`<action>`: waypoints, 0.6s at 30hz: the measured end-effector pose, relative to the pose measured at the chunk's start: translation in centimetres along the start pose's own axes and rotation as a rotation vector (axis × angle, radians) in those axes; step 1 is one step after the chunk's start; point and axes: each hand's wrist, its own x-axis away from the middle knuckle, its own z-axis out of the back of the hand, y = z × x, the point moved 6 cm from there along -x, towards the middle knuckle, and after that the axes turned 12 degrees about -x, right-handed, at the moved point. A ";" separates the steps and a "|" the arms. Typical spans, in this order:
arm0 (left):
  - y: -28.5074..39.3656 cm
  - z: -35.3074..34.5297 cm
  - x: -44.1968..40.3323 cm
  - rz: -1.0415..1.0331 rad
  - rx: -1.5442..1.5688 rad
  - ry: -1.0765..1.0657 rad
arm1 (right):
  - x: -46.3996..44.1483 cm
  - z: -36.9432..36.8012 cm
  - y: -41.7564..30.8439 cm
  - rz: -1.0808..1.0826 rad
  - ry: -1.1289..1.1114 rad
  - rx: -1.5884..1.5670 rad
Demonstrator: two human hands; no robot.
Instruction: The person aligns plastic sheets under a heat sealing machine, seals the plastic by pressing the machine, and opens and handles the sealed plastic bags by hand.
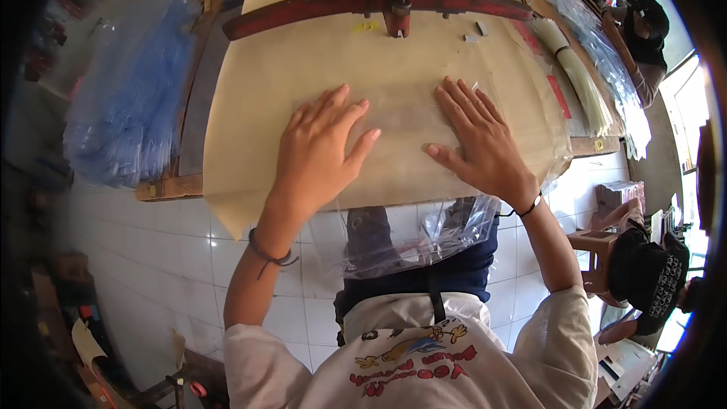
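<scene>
A clear plastic sheet (401,110) lies on the tan paper (254,117) that covers the work table, and its near end hangs over the front edge above my lap. My left hand (322,144) rests flat on the sheet's left part, fingers spread. On the right part lies my right hand (478,136), palm down with the fingers stretched out and the thumb apart. Neither hand grips anything. Beyond them stands a machine with a long red bar (326,14) across the table.
Blue-tinted plastic sheets (132,91) are piled at left. On the right lie a bundle of pale strips (573,76) and more clear plastic (598,53). Two small metal pieces (475,33) sit near the bar. A person (644,30) works at far right; another (647,276) sits by a stool (592,257).
</scene>
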 end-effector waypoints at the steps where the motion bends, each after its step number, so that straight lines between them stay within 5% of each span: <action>1: 0.2 0.0 -0.5 0.016 0.003 0.001 | 0.0 0.0 0.0 0.001 0.008 -0.002; 13: 0.5 3.7 -2.0 -0.083 -0.104 0.330 | -3.1 4.9 0.9 0.028 -0.080 -0.078; 16: -0.6 4.7 -2.3 0.066 0.047 -0.282 | -2.5 6.3 0.1 -0.092 -0.117 -0.163; 18: -0.9 5.8 -1.7 0.011 0.043 -0.303 | -0.9 7.0 -0.3 -0.006 -0.030 -0.202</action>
